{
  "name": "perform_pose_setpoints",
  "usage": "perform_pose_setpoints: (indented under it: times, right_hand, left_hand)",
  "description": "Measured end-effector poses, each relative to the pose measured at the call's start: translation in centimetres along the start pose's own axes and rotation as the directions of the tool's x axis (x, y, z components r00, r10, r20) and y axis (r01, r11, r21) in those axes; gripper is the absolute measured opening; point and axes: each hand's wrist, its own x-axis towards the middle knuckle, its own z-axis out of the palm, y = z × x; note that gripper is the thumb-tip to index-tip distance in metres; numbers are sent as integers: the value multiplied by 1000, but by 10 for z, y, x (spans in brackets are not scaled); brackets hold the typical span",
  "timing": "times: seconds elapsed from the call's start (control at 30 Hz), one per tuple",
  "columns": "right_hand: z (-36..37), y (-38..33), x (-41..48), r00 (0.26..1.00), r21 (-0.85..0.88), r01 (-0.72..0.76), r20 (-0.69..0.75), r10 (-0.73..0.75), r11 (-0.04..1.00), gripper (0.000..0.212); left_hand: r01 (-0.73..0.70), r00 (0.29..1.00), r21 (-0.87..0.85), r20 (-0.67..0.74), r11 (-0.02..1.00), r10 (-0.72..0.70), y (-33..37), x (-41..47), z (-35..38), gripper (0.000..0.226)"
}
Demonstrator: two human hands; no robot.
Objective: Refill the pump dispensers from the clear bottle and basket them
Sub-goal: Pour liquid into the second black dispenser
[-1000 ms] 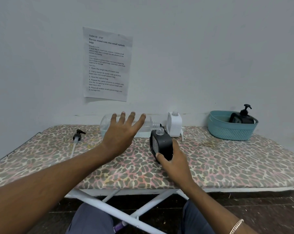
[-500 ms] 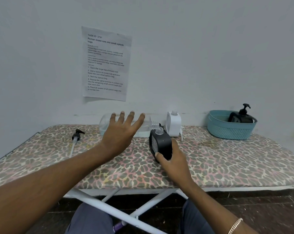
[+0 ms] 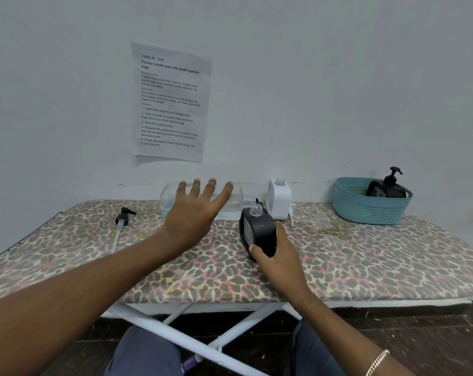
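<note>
My left hand [image 3: 194,215] lies over the clear bottle [image 3: 167,199], which is held sideways with a little bluish liquid in it. The bottle's open neck [image 3: 247,200] touches the open mouth of a black dispenser [image 3: 258,230]. My right hand [image 3: 277,256] grips that dispenser from below and tilts it toward the bottle. The dispenser's black pump [image 3: 122,217] lies loose on the table at the left. A white dispenser [image 3: 278,199] without a pump stands behind. The teal basket [image 3: 365,210] at the right holds another black dispenser [image 3: 390,187] with its pump on.
The table [image 3: 365,256] is a padded board with a leopard-print cover against a white wall. A printed sheet [image 3: 170,101] hangs on the wall. A thin white pump tube [image 3: 292,217] leans by the white dispenser. White folding legs [image 3: 192,346] and my knees are below the front edge.
</note>
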Motion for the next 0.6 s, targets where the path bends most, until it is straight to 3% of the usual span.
perform_pose_setpoints:
  times: [0.6]
  right_hand:
    - [1, -2, 0, 1000, 0, 5, -2, -5, 1000, 50]
  left_hand:
    - [1, 1000, 15, -2, 1000, -1, 0, 0, -1, 100]
